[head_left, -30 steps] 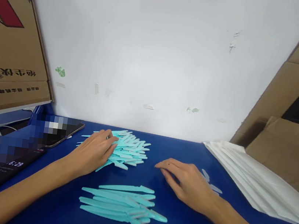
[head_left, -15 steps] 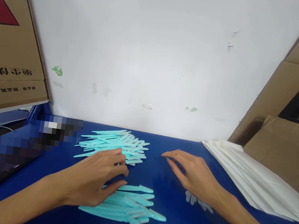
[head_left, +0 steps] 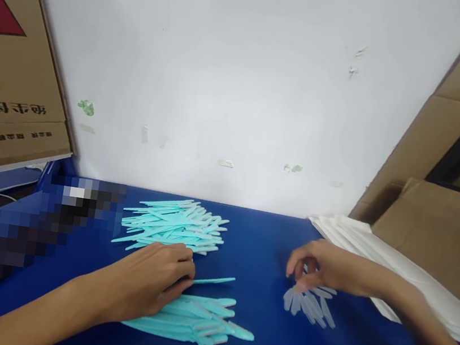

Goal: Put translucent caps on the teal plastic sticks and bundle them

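Note:
My left hand is closed in a pinch on one turquoise eyebrow razor, whose slim end points right. Beneath and beside that hand lies a small row of turquoise eyebrow razors, partly covered by my fingers. Farther back is a larger loose pile of the same razors. On the right, my right hand hovers over several clear plastic caps, thumb low against them. Its fingers are curled but apart; a clear bit shows between them, and I cannot tell whether it is touched.
White paper-like sheets or bags lie along the right of the blue table. Cardboard leans behind them. A cardboard box stands at the left above a blurred-out area. A white wall closes off the back.
My left hand left the far pile, came toward the near row and now pinches one razor there. The right hand moved right over the clear caps, fingers curling.

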Demonstrator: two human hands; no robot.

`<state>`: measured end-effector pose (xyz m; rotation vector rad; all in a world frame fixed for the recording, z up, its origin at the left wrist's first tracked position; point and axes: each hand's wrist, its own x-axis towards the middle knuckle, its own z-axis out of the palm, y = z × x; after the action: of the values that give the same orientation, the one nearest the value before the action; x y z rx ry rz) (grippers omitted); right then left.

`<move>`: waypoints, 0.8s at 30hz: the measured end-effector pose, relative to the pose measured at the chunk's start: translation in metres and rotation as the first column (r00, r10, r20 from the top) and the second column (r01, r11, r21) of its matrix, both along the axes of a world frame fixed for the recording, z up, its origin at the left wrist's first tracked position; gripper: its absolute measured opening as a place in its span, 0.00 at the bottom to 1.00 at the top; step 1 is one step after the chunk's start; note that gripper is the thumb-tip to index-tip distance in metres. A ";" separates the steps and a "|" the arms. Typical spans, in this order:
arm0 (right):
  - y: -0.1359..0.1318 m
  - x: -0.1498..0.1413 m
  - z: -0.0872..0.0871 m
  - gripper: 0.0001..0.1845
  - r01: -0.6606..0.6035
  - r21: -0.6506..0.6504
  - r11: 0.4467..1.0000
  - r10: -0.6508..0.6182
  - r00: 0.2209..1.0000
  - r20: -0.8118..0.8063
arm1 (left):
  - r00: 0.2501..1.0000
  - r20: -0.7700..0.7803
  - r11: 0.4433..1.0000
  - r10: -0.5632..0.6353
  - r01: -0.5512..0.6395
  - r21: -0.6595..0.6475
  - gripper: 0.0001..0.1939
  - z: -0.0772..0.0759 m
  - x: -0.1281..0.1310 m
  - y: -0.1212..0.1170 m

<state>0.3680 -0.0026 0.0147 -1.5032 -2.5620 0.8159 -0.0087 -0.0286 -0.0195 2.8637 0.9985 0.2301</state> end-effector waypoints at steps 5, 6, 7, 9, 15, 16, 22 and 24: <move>-0.007 -0.019 -0.007 0.09 -0.027 0.028 0.999 0.028 0.998 -0.047 | 1.000 0.008 1.000 0.015 -0.015 0.015 0.11 0.002 0.004 0.000; -0.008 -0.023 -0.008 0.10 -0.033 0.045 0.998 0.036 0.997 -0.068 | 0.999 0.023 1.000 0.022 -0.023 0.017 0.11 0.001 0.004 0.001; -0.009 -0.026 -0.009 0.11 -0.040 0.062 0.997 0.045 0.995 -0.086 | 0.999 0.037 0.999 0.030 -0.031 0.020 0.11 0.000 0.005 0.001; -0.010 -0.030 -0.010 0.13 -0.051 0.086 0.995 0.059 0.994 -0.095 | 0.997 0.062 0.998 0.046 -0.048 0.035 0.12 -0.002 0.005 0.003; -0.011 -0.036 -0.014 0.13 -0.090 0.108 0.990 0.101 0.990 -0.101 | 0.995 0.083 0.995 0.058 -0.065 0.076 0.16 -0.012 0.001 0.005; -0.011 -0.038 -0.015 0.13 -0.112 0.112 0.987 0.125 0.986 -0.112 | 0.994 0.094 0.995 0.063 -0.069 0.072 0.16 -0.011 0.001 0.005; -0.012 -0.050 -0.022 0.15 -0.125 0.128 0.984 0.142 0.981 -0.133 | 0.994 0.063 0.993 0.092 -0.096 0.066 0.09 -0.005 0.006 0.000; -0.013 -0.050 -0.021 0.13 -0.120 0.127 0.985 0.136 0.982 -0.130 | 0.995 0.009 0.991 0.104 -0.105 0.088 0.10 -0.005 0.007 0.000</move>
<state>0.3178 -0.0153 -0.0065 -1.2154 -2.5751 0.7377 -0.0015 -0.0281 -0.0243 2.8903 1.1676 0.2965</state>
